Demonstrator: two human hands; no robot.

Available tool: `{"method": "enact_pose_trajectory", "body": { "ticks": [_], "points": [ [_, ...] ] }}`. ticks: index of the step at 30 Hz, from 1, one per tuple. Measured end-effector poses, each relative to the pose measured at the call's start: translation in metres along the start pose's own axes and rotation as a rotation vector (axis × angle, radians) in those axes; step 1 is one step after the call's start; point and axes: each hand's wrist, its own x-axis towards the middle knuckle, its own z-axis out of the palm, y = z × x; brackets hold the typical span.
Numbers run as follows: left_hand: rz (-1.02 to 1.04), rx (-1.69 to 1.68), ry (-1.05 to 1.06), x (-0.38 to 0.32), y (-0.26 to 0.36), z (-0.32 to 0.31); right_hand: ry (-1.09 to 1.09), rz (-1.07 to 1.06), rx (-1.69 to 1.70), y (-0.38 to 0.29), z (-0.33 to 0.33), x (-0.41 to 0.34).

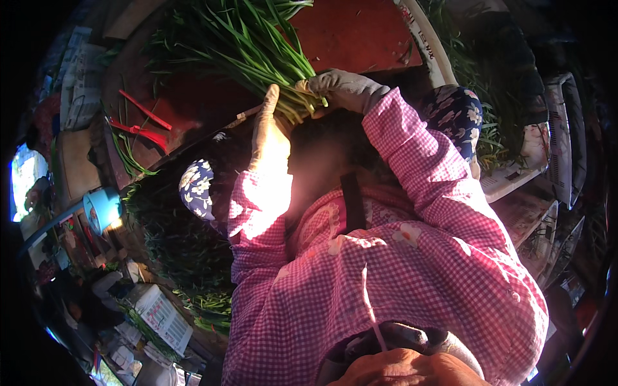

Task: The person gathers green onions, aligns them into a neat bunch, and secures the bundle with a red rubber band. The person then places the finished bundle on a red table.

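Observation:
A bunch of long green leafy stalks (pixel 270 58), possibly garlic greens, lies over the red work surface (pixel 357 34), its pale stem ends towards me. My right hand (pixel 347 89), in a grey work glove, grips the stem ends from the right. On the left side, my gloved left hand (pixel 271 137) holds the same bunch with its thumb up along the stems; its fingers are hidden under the stalks. Strong sunlight washes out the left glove and cuff. Two red strips or handles (pixel 145 111), not clearly identifiable, lie on the surface left of my hands beside loose green leaves (pixel 128 154).
A white box edge bearing writing (pixel 427 43) borders the surface at right. Beyond it are white plastic crates (pixel 519 176) with greens. A blue dipper (pixel 102 211) stands at left. Cut greens (pixel 193 255) cover the floor near a white crate (pixel 161 318).

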Motion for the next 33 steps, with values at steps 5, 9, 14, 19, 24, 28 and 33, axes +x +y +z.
{"method": "enact_pose_trajectory", "body": {
  "ticks": [5,9,14,19,24,28,33],
  "points": [
    [-0.002,0.042,0.011,0.010,-0.006,-0.005,0.328,0.054,-0.231,-0.012,0.004,-0.010],
    [-0.081,0.018,-0.004,0.010,-0.003,-0.003,0.331,0.059,-0.264,-0.018,0.017,-0.013],
    [-0.175,0.245,-0.008,0.004,0.007,0.002,0.164,-0.080,-0.305,-0.020,0.024,-0.009],
    [0.061,0.046,-0.044,0.000,-0.001,0.003,0.210,0.081,0.014,-0.012,0.022,-0.005],
    [0.109,-0.116,-0.004,0.005,-0.007,-0.005,0.174,0.075,0.075,-0.002,0.007,-0.008],
    [0.007,-0.257,0.012,0.005,-0.004,-0.015,0.183,-0.132,-0.255,0.008,0.003,-0.006],
    [-0.121,-0.745,-0.340,0.003,-0.005,-0.012,0.226,-0.215,-0.316,0.006,0.016,0.002]
  ]
}}
